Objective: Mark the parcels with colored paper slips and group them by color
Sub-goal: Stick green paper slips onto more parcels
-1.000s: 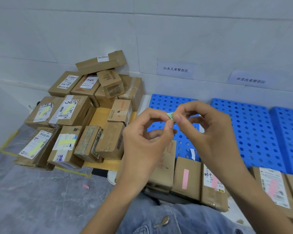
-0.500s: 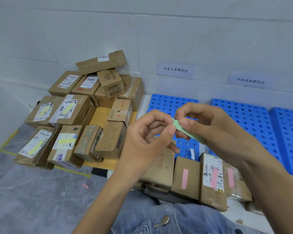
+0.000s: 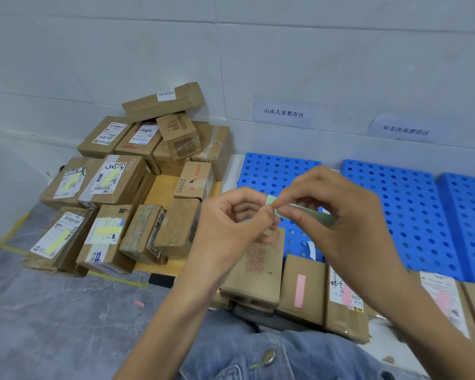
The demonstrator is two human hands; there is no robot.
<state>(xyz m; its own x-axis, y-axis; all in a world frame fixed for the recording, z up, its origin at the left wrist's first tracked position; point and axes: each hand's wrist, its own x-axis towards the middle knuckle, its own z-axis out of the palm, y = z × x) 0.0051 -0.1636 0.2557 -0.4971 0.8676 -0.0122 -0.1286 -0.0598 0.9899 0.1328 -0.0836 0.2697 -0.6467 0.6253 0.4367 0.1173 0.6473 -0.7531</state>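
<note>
Blue perforated pallets (image 3: 412, 215), paper wall signs (image 3: 283, 113), grey marbled floor (image 3: 52, 325)

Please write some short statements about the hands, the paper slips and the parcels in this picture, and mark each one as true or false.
1. The left hand and the right hand both pinch a green paper slip. True.
2. The near row of parcels bears pink slips. True.
3. The parcel pile on the left bears only pink slips. False: the slips seen there are yellow slips.
4. The perforated pallets by the wall are red. False: they are blue.
5. A pink scrap lies on the grey floor. True.
</note>
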